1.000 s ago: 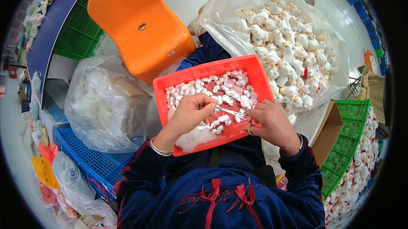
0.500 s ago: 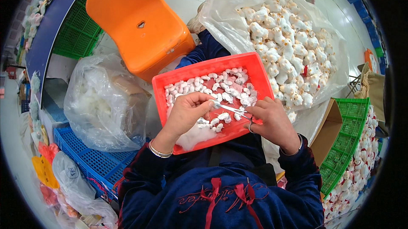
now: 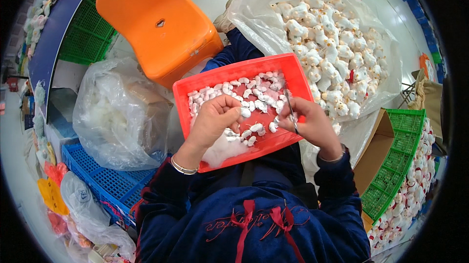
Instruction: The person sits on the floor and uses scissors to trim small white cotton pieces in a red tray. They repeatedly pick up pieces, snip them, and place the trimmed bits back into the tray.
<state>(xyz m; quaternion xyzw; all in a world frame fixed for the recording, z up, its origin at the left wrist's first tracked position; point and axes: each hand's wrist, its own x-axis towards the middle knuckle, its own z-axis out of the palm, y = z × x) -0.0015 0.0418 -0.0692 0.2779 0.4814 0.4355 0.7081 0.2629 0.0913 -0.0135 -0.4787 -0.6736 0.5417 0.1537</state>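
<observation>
My left hand [image 3: 212, 121] pinches a small white stuffed fabric piece [image 3: 245, 112] between thumb and fingertips, above the red tray [image 3: 183, 111]. Slim metal forceps [image 3: 292, 112] with ring handles are gripped in my right hand [image 3: 313, 122], over the tray's right side; their tips point away from me and stand apart from the piece. Many similar small white curved pieces [image 3: 229, 87] lie spread in the tray. A tuft of white stuffing fibre [image 3: 225, 151] fills its near left corner, partly under my left hand. The tray rests across my lap.
A clear bag of white plush toys [image 3: 337, 63] stands at the far right. An orange chair [image 3: 161, 28] is at the far left, above a plastic bag of white fibre [image 3: 110, 111] and a blue crate [image 3: 97, 165]. A cardboard box [image 3: 373, 153] and green crate [image 3: 403, 146] sit right.
The forceps have come away from the white piece; my right hand has moved slightly right and turned the tips away from me. My left hand still pinches the piece, slightly lower.
</observation>
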